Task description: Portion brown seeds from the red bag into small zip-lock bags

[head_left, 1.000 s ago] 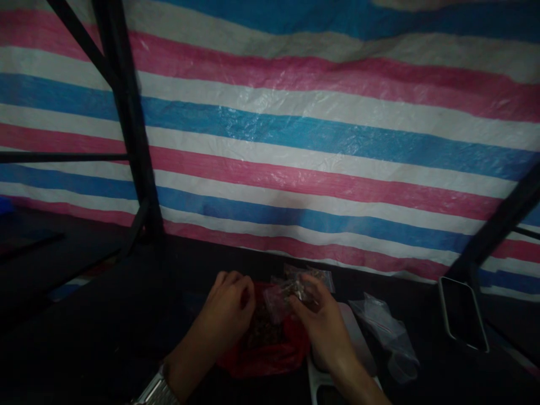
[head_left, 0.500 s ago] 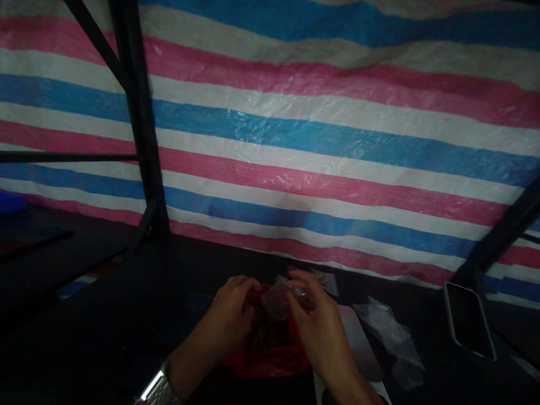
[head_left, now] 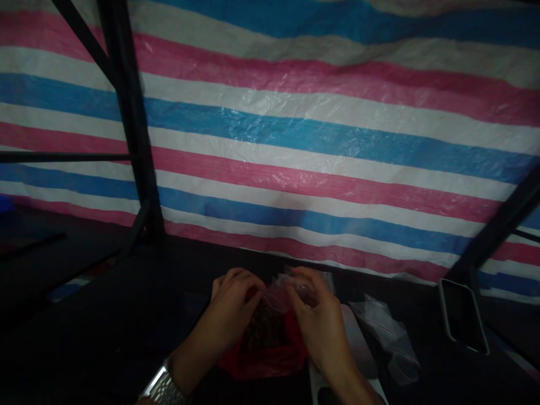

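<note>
A small clear plastic bag [head_left: 277, 297] is held up between my two hands, over an open red plastic bag [head_left: 265, 364]. My right hand [head_left: 317, 308] pinches its right side between thumb and fingers. My left hand [head_left: 238, 297] is closed, with its fingertips at the left edge of the clear bag; the dim light hides the exact grip. Inside the red bag lies a heap of small dark brown pieces [head_left: 265, 329], too dark to name. A metal-band watch [head_left: 162, 388] is on my left wrist.
Right of my hands stands a white device with a grey plate [head_left: 358, 340], perhaps a scale. Beyond it are several clear zip bags [head_left: 386, 323] and a phone [head_left: 464, 316]. Another clear bag [head_left: 329, 279] lies behind my right hand. Black frame posts [head_left: 130, 124] stand before a striped tarp [head_left: 295, 169].
My left fingertips have moved right to the clear bag's edge. My right hand still pinches it. The view has shifted slightly.
</note>
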Available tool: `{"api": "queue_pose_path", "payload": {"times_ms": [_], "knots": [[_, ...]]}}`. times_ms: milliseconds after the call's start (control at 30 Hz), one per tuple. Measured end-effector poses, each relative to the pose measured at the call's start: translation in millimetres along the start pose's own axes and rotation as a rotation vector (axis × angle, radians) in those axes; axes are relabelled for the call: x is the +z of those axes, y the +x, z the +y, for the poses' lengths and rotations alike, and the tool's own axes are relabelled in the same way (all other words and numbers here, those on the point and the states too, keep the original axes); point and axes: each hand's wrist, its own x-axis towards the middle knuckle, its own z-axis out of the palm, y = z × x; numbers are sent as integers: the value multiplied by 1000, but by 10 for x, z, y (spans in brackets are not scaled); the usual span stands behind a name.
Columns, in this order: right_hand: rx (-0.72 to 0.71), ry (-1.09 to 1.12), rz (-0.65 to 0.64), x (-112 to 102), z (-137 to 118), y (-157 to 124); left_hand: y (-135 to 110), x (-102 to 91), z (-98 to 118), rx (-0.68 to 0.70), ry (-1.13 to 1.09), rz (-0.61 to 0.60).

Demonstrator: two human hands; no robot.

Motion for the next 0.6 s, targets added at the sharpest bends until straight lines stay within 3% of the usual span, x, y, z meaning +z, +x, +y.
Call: {"api": "queue_pose_path", "payload": {"times_ms": [200,300,400,600], "knots": [[33,-16,-44,-61,10,29,11,-24,114,4,0,50],[109,-85,-28,-203,11,137,13,19,164,6,-11,87],[186,-216,34,-613,15,330,21,57,179,-6,-23,139],[327,-684,145,-1785,189,566,36,29,130,-14,-35,193]]}}
